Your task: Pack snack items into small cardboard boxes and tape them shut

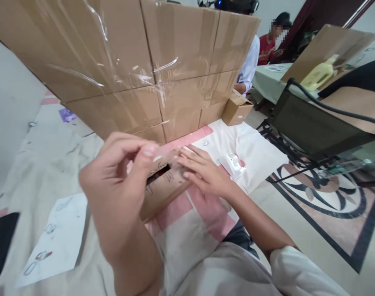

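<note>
1 tall wall of taped cartons rises at the far side of my view, and before it spreads what I take for a cloth-covered counter. On that cloth, directly under my 2 hands, lies the slotted box, the thing being worked on. My right hand rests on its right end, fingers extended, grip relaxed and wrapped around nothing. My left hand is raised in front of the box's left end, its grip drawn into a pinch of thumb and fingers; I cannot tell whether anything thin sits in it.

To do this well, I judge, the right palm should press just enough to stop the box sliding on loose cloth without denting the cardboard, and the left wrist should sit clear of the slot to spare the view.

Among containers, the cartons in the wall look sealed, their contents hidden. The slotted box shows a dark interior with 1 small reddish patch I cannot identify. 1 smaller carton stands beside the wall's right end; I cannot see inside. Smallest, a white tape dispenser sits near my right hand.
</note>
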